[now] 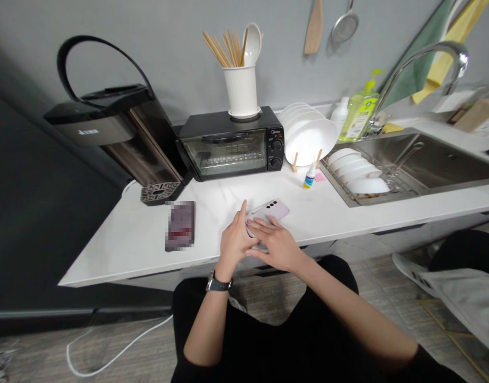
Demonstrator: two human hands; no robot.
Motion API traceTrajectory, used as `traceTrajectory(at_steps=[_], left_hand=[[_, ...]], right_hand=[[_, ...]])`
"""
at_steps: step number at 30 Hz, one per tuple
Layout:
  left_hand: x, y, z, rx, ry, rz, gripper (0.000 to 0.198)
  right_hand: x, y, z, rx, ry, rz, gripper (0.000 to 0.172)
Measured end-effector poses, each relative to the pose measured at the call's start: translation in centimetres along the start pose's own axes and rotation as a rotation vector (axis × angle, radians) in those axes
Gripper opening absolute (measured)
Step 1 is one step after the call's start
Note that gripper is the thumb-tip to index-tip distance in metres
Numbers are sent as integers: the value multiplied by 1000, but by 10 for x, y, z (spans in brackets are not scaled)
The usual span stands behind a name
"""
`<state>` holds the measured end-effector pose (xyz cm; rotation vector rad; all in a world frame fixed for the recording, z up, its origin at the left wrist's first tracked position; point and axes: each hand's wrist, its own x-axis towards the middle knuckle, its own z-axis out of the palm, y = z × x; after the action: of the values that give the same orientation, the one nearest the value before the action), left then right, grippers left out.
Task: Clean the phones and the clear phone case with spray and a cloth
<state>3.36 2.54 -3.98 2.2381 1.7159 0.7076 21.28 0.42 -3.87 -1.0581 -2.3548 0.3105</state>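
The phone (279, 209) is pale lilac with black lens dots, the countertop (215, 213) white with faint grey veining, and the toaster oven (232, 148) black.

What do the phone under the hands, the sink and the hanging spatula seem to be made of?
Phone: pale, smooth back, perhaps glass or plastic; the look leaves it open.
Sink: metal, probably stainless steel, given its grey colour and soft sheen.
Spatula: probably wood with a matte finish, from its light brown tone.
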Motion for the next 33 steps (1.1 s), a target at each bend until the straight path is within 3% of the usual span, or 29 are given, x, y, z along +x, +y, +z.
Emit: traceTrajectory(at_steps=[2,5,9,13,17,19,22,26,30,33], left_hand=[[0,1,-1,-9,1,-8,104],[0,4,-1,-25,9,-2,112],[0,6,-1,-29,19,-9,115],[0,3,-2,-36,-4,8,105],[1,-1,-1,-2,-25,-16,94],[1,0,-1,-1,-29,-19,97],[0,4,-1,-21,-23,12,110],[0,5,-1,-22,14,12,114],[-1,2,0,-17,14,14,109],[-1,1,-1,-13,4,7,103]], right_hand=[[-14,0,-7,28,-26,-17,63],[-30,21,-20,-26,5,76,52],[-17,44,-20,-168,85,225,55],[8,17,2,-149,102,189,64],[0,-17,11,-1,37,19,65],[-13,-14,4,26,19,7,61],[-27,12,-11,-29,52,89,53],[-14,42,-17,-185,125,257,55],[7,22,-1,-138,77,163,68],[0,-2,3,-31,11,30,69]])
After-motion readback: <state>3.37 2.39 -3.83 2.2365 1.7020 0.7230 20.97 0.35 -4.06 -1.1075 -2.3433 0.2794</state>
